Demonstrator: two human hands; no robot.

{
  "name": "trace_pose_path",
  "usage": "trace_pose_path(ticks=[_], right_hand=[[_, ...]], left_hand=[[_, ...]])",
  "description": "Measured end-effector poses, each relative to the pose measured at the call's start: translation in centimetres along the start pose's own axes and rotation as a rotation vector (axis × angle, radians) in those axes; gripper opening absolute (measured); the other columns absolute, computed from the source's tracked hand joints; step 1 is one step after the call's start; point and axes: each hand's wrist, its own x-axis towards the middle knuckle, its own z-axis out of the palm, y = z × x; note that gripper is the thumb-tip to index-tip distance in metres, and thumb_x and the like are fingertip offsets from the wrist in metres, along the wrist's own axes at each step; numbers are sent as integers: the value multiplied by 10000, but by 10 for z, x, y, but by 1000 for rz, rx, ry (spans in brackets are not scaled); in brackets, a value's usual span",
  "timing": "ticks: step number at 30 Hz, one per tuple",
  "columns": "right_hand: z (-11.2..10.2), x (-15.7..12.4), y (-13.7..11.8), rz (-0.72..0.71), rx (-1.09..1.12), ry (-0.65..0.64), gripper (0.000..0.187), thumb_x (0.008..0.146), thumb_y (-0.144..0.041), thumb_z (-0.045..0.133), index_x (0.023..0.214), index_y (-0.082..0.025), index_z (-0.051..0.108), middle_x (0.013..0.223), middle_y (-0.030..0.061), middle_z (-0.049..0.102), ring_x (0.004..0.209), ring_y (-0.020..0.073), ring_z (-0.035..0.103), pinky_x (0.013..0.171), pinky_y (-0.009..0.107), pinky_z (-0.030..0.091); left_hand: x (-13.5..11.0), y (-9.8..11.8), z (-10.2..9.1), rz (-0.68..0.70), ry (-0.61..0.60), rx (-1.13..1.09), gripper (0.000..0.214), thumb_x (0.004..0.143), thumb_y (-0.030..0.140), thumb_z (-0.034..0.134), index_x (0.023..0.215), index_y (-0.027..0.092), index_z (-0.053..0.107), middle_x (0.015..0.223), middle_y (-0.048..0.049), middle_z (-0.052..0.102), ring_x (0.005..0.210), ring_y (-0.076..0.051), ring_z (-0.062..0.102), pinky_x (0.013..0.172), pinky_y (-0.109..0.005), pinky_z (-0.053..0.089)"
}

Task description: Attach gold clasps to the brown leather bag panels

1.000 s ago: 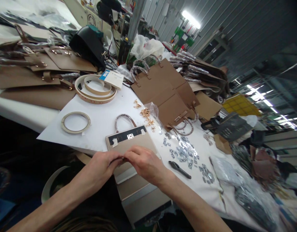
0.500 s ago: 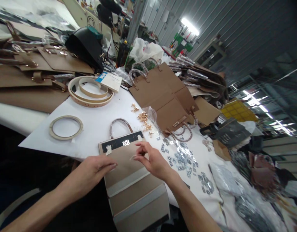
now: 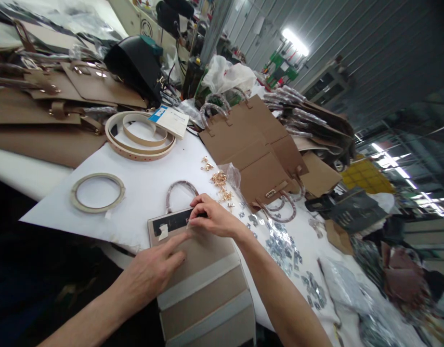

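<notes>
A tan bag panel with pale cross strips lies at the table's near edge. Along its far end runs a black strip, with a piece of whitish tape stuck near the left side. A wrapped handle arches beyond that end. My right hand has its fingers pinched together and pressed on the black strip, covering its middle and right part; whatever they hold is hidden. My left hand is over the panel, index finger stretched towards the right fingertips, the other fingers loosely bent and holding nothing visible.
A tape roll and coiled strips lie at left. Gold hardware and silver metal plates are scattered beyond and to the right. A brown bag piece lies further back; stacked brown bags cover the far left.
My right hand has moved up and left onto the black strip, covering the metal plate that showed there. My left hand has shifted slightly, its index finger now extended. The view has tilted slightly.
</notes>
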Motion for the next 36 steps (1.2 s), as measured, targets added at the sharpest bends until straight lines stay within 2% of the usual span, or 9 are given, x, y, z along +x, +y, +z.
trace_pose_path(ticks=[8,12,15,19,24,27,31,33,36], right_hand=[[4,3,6,20,48,39,46,874,-155,786,843,-166,755,1173,52,552,1123,177,595,1055,341,454],[9,4,10,42,102,72,60,855,-162,811,827,-170,759,1158,46,554,1130,173,592,1042,321,449],[8,7,11,70,117,76,96,823,-152,832,864,-171,748,1140,44,569,1079,167,597,965,297,473],[-3,22,10,162,88,-17,264,739,-179,889,939,-172,716,1004,8,620,886,141,591,784,253,480],[-15,37,13,233,53,-152,261,686,-188,920,826,-157,702,841,-25,637,730,117,582,678,238,455],[-3,23,17,125,34,12,241,755,-233,891,896,-175,704,951,14,666,799,144,623,731,265,515],[32,-13,27,-93,-84,345,151,915,-261,754,1055,-226,712,1227,92,650,1165,236,632,1017,391,533],[47,-25,37,-115,-153,435,175,960,-301,700,1130,-265,715,1260,89,644,1196,250,632,1046,423,538],[59,-27,55,-147,-255,509,302,984,-373,660,1282,-324,687,1339,78,628,1242,274,626,1070,461,543]], left_hand=[[1,5,3,-73,21,-14,238,953,29,446,1022,178,617,1688,-165,340,1359,-298,604,988,-414,616],[3,8,7,-102,30,12,250,934,16,450,1034,178,613,1693,-162,331,1419,-302,547,1029,-438,595],[5,12,10,-106,36,56,306,891,-23,441,1048,168,620,1663,-173,389,1363,-299,600,1014,-442,605],[7,15,12,-98,13,139,394,841,-67,411,1070,151,646,1604,-190,476,1234,-301,689,940,-430,639],[9,13,15,-115,14,111,441,848,-78,396,1145,137,642,1600,-190,482,1254,-294,674,989,-433,617],[10,14,16,-183,35,15,363,903,-35,421,1102,178,636,1610,-150,480,1270,-277,663,992,-417,611],[1,15,1,-223,138,-310,197,999,126,484,1030,210,660,1520,-119,577,1146,-229,715,925,-341,610],[-9,7,-16,-268,244,-541,194,1030,219,511,1034,223,705,1293,-92,715,1050,-183,728,897,-271,586],[-34,-29,-54,-529,491,-682,248,1025,362,564,1087,232,766,906,-31,766,845,-151,715,809,-228,555]])
